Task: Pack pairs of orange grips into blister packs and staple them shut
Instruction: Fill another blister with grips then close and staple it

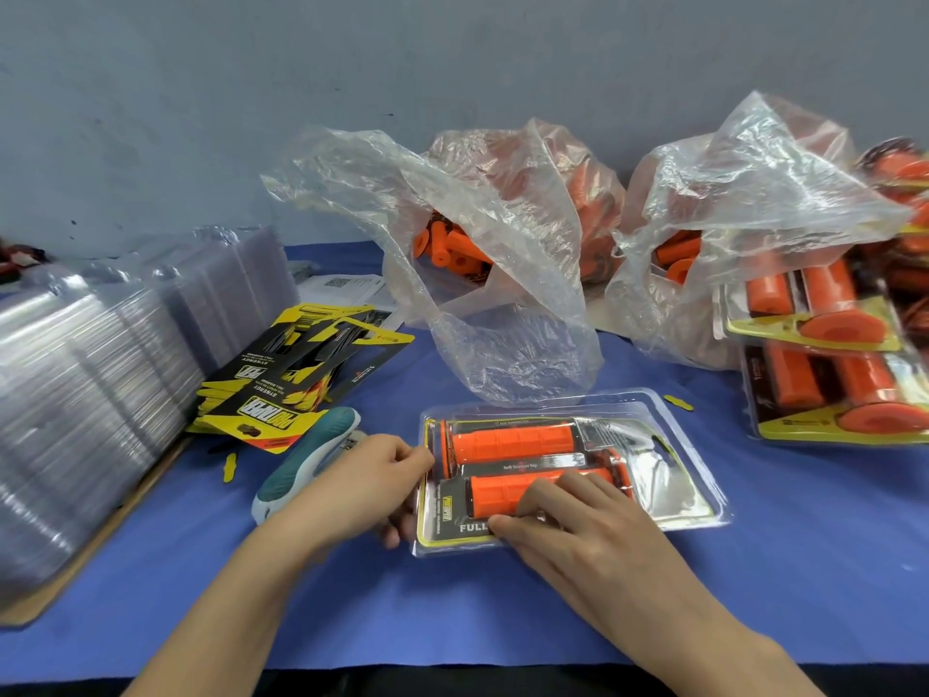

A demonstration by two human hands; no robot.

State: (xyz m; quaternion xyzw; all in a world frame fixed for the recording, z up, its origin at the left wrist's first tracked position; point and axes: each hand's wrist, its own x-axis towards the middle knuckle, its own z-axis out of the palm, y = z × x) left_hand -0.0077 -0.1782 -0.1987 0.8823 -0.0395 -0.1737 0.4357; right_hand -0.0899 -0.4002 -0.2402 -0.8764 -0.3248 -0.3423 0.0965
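Since the stapler [306, 457] sits just beside the left hand [367, 487], that one's nearer. It's pinching the blister pack [668, 475] by its left edge, and the right hand [578, 525] lies flat on top.

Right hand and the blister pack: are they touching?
Touching. The head view shows the right hand resting flat on top of the blister pack.

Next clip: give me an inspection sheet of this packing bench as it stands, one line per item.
Surface: blue cloth over the table.
Job's things: blister pack holding two orange grips, flat in the middle; stapler left of it; card inserts, empty blisters, bags of grips, finished packs.
Clutter: yellow card scraps; printed paper.
Hands: left hand pinches the pack's left edge; right hand presses on its front.
Cables: nothing seen.
Surroundings: grey wall.
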